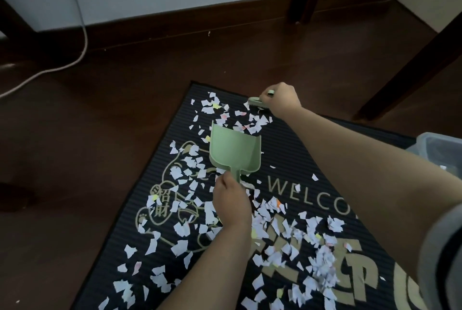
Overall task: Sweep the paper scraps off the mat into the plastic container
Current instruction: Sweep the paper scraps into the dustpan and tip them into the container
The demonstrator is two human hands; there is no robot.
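Nearest to the camera lie many torn white paper scraps, thin and irregular, with a few yellow and pink ones, spread over the dark ribbed rubber mat with gold letters. Above the word WELCOME on this mat, the left hand is closed around the handle of a pale green smooth plastic dustpan; its open mouth points toward the far corner of the mat. At that far corner, the right hand grips a small green brush, low against the scraps. The clear plastic container stands at the right edge of the mat, partly hidden behind the right arm.

Almost nothing seems collected; the dustpan looks empty. The scraps are very light, so I think a quick stroke may blow them over the mat edge onto the brown wooden floor. The ribs may also catch flat pieces under the dustpan lip. Carrying the dustpan across to the container can spill scraps if it tilts.
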